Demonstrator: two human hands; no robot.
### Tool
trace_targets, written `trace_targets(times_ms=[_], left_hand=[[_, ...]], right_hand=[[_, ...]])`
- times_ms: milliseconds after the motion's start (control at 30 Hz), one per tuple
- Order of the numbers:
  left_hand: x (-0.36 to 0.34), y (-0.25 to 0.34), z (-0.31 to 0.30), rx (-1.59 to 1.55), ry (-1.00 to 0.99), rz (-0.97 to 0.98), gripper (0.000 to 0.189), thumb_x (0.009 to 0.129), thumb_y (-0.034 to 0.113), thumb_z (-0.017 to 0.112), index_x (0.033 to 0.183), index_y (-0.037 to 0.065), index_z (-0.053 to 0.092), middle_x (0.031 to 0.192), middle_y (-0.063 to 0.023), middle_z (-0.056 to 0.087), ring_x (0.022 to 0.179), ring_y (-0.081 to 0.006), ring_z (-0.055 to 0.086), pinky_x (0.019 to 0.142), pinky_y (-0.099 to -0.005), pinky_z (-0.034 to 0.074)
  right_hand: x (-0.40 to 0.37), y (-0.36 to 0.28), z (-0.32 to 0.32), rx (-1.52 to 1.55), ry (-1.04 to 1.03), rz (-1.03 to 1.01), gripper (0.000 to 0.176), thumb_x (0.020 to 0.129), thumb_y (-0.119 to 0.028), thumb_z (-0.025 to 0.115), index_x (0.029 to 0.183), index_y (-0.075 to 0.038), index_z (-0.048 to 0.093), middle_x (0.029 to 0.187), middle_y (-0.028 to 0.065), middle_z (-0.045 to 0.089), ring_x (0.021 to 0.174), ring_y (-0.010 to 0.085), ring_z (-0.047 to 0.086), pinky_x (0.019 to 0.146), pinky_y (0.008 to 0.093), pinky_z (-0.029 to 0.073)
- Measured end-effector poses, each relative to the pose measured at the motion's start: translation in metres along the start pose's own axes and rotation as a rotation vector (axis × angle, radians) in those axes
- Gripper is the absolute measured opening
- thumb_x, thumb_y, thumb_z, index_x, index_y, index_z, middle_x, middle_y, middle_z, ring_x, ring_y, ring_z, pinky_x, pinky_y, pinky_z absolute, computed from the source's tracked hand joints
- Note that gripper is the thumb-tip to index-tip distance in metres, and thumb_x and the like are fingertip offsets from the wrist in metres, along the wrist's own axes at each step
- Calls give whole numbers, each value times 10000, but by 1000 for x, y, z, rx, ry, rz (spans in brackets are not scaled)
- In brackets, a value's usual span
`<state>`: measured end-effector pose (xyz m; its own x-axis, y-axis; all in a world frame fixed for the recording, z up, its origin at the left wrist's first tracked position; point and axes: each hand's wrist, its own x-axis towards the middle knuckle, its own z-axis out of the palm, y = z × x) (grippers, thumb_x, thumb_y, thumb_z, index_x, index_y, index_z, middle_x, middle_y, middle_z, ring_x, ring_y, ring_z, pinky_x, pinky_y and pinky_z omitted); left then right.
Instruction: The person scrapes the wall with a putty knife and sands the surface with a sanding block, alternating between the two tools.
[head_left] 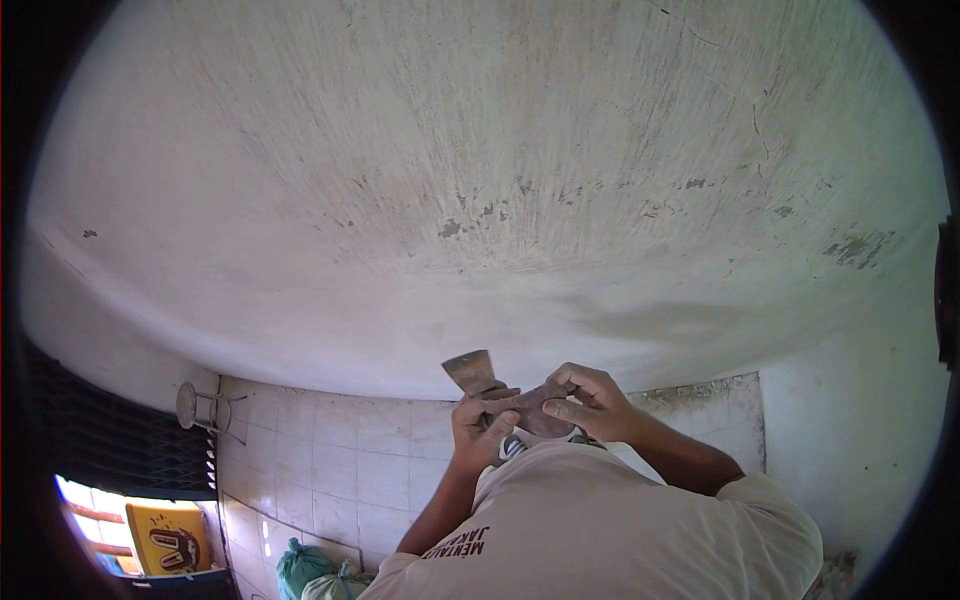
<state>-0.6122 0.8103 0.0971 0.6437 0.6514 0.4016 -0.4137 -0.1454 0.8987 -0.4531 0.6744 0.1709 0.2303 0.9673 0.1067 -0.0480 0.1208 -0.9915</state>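
Note:
My left hand (484, 428) is closed around a putty knife (468, 371), its broad, worn blade pointing up and away from me toward the wall. A dusty brown sheet that looks like sandpaper (545, 418) spans the gap between my hands, in front of my chest. My right hand (592, 402) pinches its right side between thumb and fingers. The sheet's left edge meets my left fingers, next to the knife. The knife's handle is mostly hidden in my left hand.
A pale wall (500, 290) with scratches and chipped patches rises ahead. White tiles (330, 450) cover the floor. To the left are a stool (205, 408), a dark lattice (120, 430) and a yellow panel (168, 538). A green bag (303, 568) sits at lower left.

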Motion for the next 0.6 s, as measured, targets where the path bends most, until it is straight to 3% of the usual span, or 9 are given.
trace_targets(times_ms=[100,200,300,333,400,533,600], left_hand=[[-8,4,-7,-169,82,-193,188,845,127,770,915,-30,695,944,-89,647,840,-162,611,725,-309,507],[-11,8,-10,-121,24,-178,168,858,102,754,935,-33,690,953,-79,636,821,-131,604,652,-258,495],[-11,7,-9,6,-61,-57,245,857,178,767,999,0,675,983,-88,625,894,-166,597,765,-301,480],[-12,9,-8,-3,-39,-95,246,861,147,758,1030,-9,671,974,-73,621,867,-140,588,738,-276,476],[-12,17,-5,-22,5,-172,262,869,85,740,1093,-27,664,956,-43,613,811,-89,570,682,-225,468],[-11,3,-13,10,68,-196,417,889,165,730,1247,-4,600,932,-52,599,784,-121,588,709,-262,487],[-10,-1,-16,-11,79,-193,455,898,161,718,1296,-7,574,916,-45,590,757,-114,581,694,-259,485]], right_hand=[[0,4,2,13,-25,-17,191,930,-131,679,1044,-32,561,900,0,569,817,70,533,721,248,440],[4,-6,13,32,-77,141,226,924,-170,695,1039,-28,561,881,10,574,781,76,534,684,255,443],[6,0,21,105,-178,281,249,909,-159,710,1072,-32,571,876,12,571,762,72,531,649,255,436],[6,5,22,140,-217,315,263,902,-153,716,1090,-34,575,875,11,569,755,71,530,639,255,433],[6,7,21,38,-145,234,272,905,-122,697,1133,-33,578,888,28,574,767,92,539,635,265,433],[9,-13,24,-353,171,-114,241,912,-79,663,1124,10,593,963,80,594,861,126,550,723,249,427],[15,-21,19,-567,282,-291,346,883,-15,619,1225,6,572,979,132,569,836,220,573,700,302,460]])
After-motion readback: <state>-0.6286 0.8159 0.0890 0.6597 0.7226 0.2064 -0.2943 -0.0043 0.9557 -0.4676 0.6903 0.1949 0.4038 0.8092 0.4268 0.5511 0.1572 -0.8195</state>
